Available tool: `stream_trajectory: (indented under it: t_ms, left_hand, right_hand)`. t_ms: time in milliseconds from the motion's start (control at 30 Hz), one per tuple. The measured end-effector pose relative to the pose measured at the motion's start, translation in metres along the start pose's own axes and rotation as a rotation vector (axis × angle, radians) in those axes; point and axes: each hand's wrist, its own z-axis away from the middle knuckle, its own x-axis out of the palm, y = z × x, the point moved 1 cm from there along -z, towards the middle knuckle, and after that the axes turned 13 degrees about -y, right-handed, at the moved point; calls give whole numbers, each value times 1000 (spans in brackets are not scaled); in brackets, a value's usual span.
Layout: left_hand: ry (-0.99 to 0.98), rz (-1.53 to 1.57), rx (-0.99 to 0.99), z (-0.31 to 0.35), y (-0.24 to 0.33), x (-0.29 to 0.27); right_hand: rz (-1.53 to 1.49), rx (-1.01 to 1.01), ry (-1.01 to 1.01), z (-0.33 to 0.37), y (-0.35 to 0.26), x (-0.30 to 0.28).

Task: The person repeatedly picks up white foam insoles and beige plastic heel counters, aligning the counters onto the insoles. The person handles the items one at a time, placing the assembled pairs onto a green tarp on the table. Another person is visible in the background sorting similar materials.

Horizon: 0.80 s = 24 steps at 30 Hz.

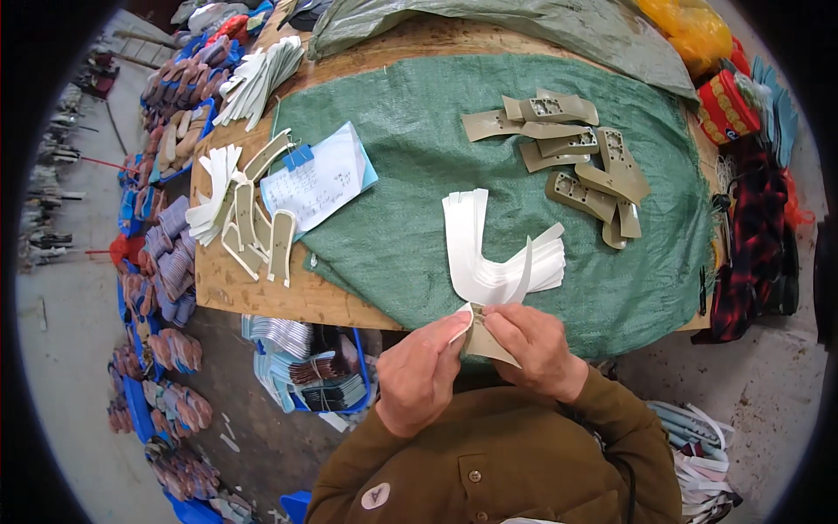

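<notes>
Close to my body, at the table's front edge, my two hands hold a beige curved piece [491, 346] that looks like a shoe heel part. White strip material shows along its upper edge, between the fingertips. My left hand [421, 374] pinches the edge with thumb and fingers. From the other side, my right hand [539, 351] grips the piece with its fingers bent. Just beyond the hands lies a fanned stack of curved white strips [476, 253]. Several similar beige heel-like parts [583, 196], some with holes, lie in a loose heap at the far right. My fingers partly hide the held piece.
Green woven sheeting [393, 140] covers much of the wooden table [253, 293]. To the left are beige pieces with white edging [281, 240], white strip bundles [262, 83] and papers [323, 179] with a blue clip. A blue crate [356, 403] stands below; a red container [724, 109] is at right.
</notes>
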Motion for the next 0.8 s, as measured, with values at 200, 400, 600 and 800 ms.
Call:
stream_trajectory:
  t_ms: [200, 400, 600, 800]
  left_hand:
    - [-93, -28, 11, -3, -2, 3]
    - [-11, -74, 38, 1, -7, 10]
    - [-69, 482, -105, -6, -11, 2]
    - [-151, 1294, -353, -16, -27, 6]
  right_hand:
    - [26, 100, -110, 13, 8, 8]
    - [51, 123, -33, 2, 0, 5]
    - [-299, 186, -53, -12, -9, -11]
    - [-618, 227, -82, -21, -16, -25]
